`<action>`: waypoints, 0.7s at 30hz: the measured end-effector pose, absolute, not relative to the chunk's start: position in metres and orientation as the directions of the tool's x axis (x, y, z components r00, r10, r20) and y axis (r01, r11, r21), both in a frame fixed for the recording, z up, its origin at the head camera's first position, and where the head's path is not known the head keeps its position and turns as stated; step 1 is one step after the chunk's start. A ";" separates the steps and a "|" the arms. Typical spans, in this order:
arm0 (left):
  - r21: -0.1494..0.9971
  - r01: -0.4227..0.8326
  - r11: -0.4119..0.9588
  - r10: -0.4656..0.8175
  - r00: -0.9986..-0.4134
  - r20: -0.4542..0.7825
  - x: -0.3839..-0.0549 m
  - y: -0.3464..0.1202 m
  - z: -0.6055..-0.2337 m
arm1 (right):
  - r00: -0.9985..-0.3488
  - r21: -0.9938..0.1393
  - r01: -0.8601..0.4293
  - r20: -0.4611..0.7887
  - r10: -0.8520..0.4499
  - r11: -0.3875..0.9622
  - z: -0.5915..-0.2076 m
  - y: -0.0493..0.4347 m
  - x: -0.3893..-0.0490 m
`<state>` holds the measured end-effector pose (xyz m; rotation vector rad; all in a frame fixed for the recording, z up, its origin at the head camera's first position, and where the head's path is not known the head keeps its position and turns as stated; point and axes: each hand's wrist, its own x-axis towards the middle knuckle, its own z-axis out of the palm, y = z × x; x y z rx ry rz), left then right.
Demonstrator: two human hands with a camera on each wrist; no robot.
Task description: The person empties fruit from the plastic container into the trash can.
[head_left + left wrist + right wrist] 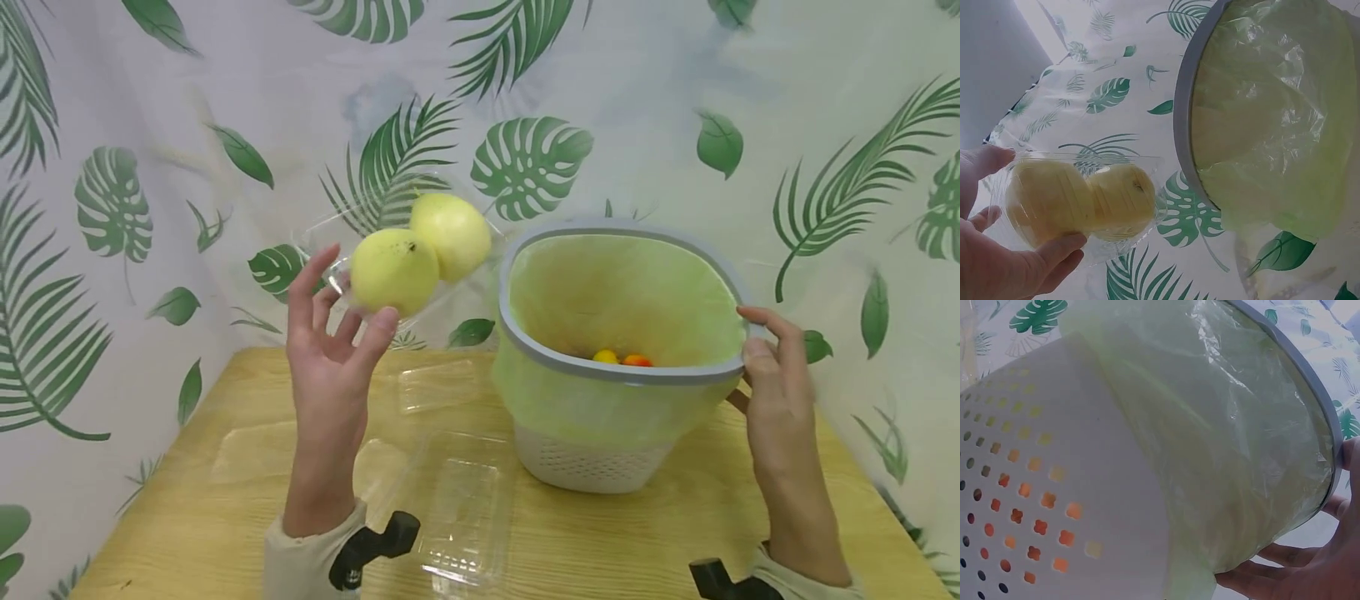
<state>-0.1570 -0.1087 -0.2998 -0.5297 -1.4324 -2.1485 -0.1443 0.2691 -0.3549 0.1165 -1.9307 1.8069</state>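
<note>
My left hand [326, 358] holds up a clear plastic container [1096, 255], thumb on the near side and fingers around its left end. Two pale yellow pears [395, 273] sit side by side in it, above the table and left of the basket. A white perforated wastebasket [592, 463] stands tilted on the table, lined with a pale green plastic bag [622, 287] under a grey rim ring [637, 377]. With thumb and fingers my right hand [780, 396] grips the rim's right side. Inside the basket lie a yellow item [606, 356] and an orange-red item [637, 361], mostly hidden.
Several clear plastic containers lie on the wooden table [675, 542]: a larger one [465, 508] in front, a smaller one [438, 386] farther back, and a flat one [251, 450] at left. A leaf-patterned cloth [660, 100] hangs behind the table.
</note>
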 end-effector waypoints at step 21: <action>0.678 0.695 -0.241 0.108 -0.675 0.730 -0.217 -0.053 -0.287 | -0.878 -0.905 -0.384 0.419 0.230 0.186 -0.356 0.271 -0.147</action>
